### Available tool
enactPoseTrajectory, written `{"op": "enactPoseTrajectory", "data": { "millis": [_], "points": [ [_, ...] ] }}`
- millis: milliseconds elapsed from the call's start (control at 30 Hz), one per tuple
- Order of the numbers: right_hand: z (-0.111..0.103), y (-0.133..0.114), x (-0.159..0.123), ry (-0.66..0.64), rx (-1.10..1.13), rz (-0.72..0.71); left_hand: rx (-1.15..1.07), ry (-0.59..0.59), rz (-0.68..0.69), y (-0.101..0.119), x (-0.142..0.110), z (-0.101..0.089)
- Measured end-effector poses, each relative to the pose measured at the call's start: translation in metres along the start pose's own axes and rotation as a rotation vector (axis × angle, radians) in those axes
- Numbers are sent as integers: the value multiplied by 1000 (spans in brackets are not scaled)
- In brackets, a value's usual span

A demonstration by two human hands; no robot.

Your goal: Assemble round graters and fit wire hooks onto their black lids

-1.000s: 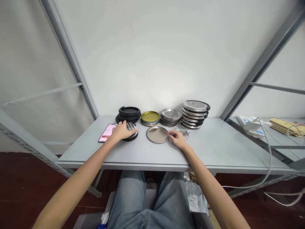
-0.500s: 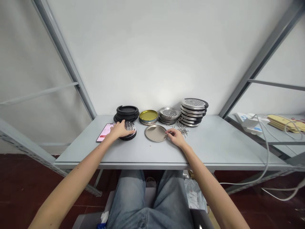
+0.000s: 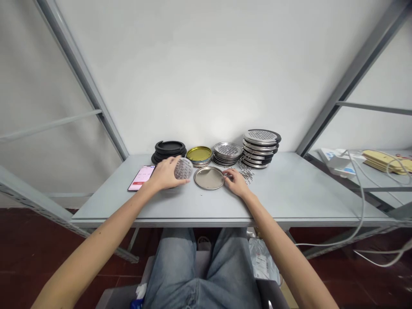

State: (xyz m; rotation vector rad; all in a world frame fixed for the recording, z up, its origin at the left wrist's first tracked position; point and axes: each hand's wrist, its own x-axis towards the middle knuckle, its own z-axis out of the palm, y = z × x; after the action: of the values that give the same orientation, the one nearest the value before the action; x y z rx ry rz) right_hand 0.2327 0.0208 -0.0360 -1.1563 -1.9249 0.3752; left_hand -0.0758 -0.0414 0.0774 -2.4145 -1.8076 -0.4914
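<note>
My left hand [image 3: 167, 174] is wrapped round a round grater disc with a bumpy, perforated face [image 3: 183, 168]. The disc is tilted up off the table and blurred by motion; its far side is behind my fingers. Just right of it, a shallow round metal dish [image 3: 209, 178] with a raised rim lies flat on the table. The fingers of my right hand [image 3: 235, 181] close on this dish's right rim. Beside that hand lies a loose heap of small metal wire clips [image 3: 246, 174].
Along the back stand black rings [image 3: 169, 148], yellow-topped round lids [image 3: 199, 153], perforated metal discs [image 3: 228, 149] and a taller stack of black-edged grater discs [image 3: 262, 137]. A phone [image 3: 141, 177] lies left on the grey table [image 3: 199, 210]. A white cable [image 3: 362, 206] hangs at right.
My left hand has lifted the grater disc from beside the phone, moved it right towards the metal dish and tipped it. My right hand stays at the dish's rim.
</note>
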Motion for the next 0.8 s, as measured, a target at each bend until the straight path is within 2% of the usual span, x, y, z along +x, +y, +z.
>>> {"op": "enactPoseTrajectory", "data": {
  "millis": [67,100,167,267,333,433,600,800],
  "points": [
    [-2,-2,0,22,11,-25,-147,-29,286,14,0,5],
    [-3,-2,1,27,22,-38,-193,-22,377,21,2,9],
    [-5,-4,1,27,49,-52,-251,-9,448,34,9,24],
    [-7,-6,1,18,79,-31,-327,-1,441,47,25,53],
    [-7,-7,1,21,108,2,-371,55,401,52,35,71],
    [-5,-10,1,32,281,90,-391,132,358,55,43,89],
    [-3,-19,8,-2,596,186,-365,174,341,51,40,98],
    [5,-24,31,-96,570,176,-378,150,330,43,35,103]
  ]
}}
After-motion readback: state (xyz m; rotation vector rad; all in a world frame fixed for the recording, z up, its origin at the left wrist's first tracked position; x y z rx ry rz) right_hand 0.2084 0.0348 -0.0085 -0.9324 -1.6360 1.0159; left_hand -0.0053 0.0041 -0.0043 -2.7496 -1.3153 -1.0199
